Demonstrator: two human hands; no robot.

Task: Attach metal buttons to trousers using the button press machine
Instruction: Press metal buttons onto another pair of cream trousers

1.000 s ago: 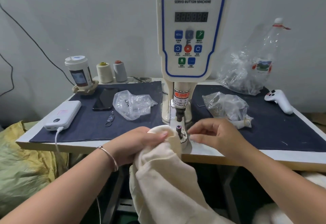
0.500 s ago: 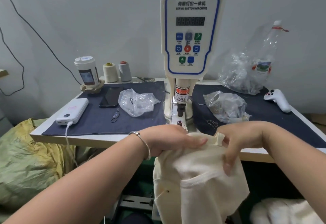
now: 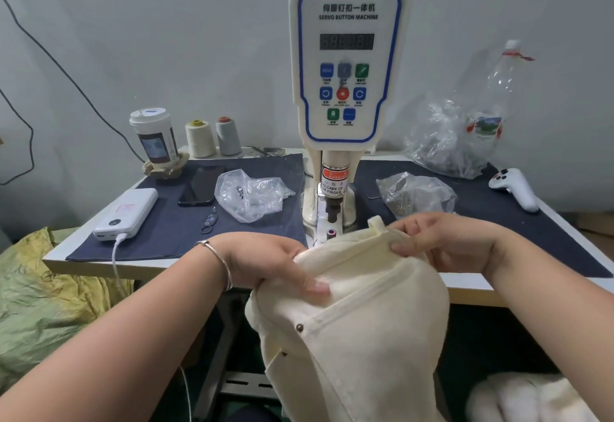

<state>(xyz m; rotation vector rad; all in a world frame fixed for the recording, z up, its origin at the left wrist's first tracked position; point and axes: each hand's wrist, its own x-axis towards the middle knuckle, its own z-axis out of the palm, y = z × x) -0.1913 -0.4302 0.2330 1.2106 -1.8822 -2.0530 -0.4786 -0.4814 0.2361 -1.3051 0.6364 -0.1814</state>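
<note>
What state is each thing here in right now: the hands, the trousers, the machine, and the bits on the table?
Left hand: gripping the trousers' waistband.
Right hand: pinching the waistband by a belt loop.
Trousers: held bunched in front of the machine, not under its punch.
Button machine: punch raised, nothing under it.
Power bank: cable plugged in.
Phone: screen dark.
Cup: lid on.

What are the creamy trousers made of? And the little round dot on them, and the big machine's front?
The trousers look like thick woven cotton, matte, with visible stitched seams and soft folds. The little dot looks like dark metal, probably a rivet; it is small and slightly shiny. The machine's front looks like smooth cream plastic with a printed blue border and rounded, moulded edges.
</note>
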